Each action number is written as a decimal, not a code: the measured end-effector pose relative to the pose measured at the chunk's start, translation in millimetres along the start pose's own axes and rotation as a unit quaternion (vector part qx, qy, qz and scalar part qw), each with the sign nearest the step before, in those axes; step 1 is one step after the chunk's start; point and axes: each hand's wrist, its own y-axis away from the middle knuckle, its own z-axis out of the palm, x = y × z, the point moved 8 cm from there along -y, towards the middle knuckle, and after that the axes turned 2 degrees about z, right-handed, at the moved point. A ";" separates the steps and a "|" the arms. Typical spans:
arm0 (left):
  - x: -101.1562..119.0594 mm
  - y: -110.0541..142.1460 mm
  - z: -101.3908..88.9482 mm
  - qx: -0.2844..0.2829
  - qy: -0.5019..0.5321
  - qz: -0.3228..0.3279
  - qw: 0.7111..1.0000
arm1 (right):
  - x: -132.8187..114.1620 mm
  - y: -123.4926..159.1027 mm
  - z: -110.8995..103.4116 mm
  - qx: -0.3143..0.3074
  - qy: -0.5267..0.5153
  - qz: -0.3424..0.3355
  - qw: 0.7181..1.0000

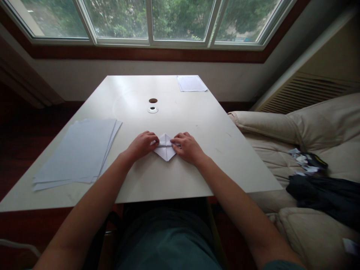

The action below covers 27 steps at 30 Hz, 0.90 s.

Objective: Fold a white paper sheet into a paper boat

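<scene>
A small folded piece of white paper (pixel 166 153) lies on the white table (pixel 135 172) in front of me. Its outline is roughly a diamond, with creases running down and across its middle. My left hand (pixel 144 144) pinches the left corner between curled fingers and thumb. On the opposite side my right hand (pixel 188 147) grips the right corner, fingertips pressed on the paper near the middle crease. Both hands rest low over the tabletop, and they cover the paper's two side corners.
A stack of white sheets (pixel 78 150) lies on the table's left side. More paper (pixel 192 83) sits at the far right corner. Behind the hands are a round hole (pixel 153 101) and a ring-shaped cap (pixel 152 110). A beige sofa (pixel 264 123) with dark cloth (pixel 323 198) stands right.
</scene>
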 end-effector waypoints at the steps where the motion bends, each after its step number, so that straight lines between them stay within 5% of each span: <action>1: 0.0 0.3 -0.9 -0.004 -0.001 0.001 1.000 | 0.3 0.7 -0.7 -0.001 0.000 0.000 1.000; 17: -15.4 5.8 -1.1 -0.001 0.073 0.004 0.997 | 4.6 -1.5 0.3 0.010 -0.007 0.015 1.000; 27: -5.8 1.2 -0.3 0.020 -0.017 0.016 1.000 | 6.9 -3.1 2.3 0.022 -0.015 0.028 0.999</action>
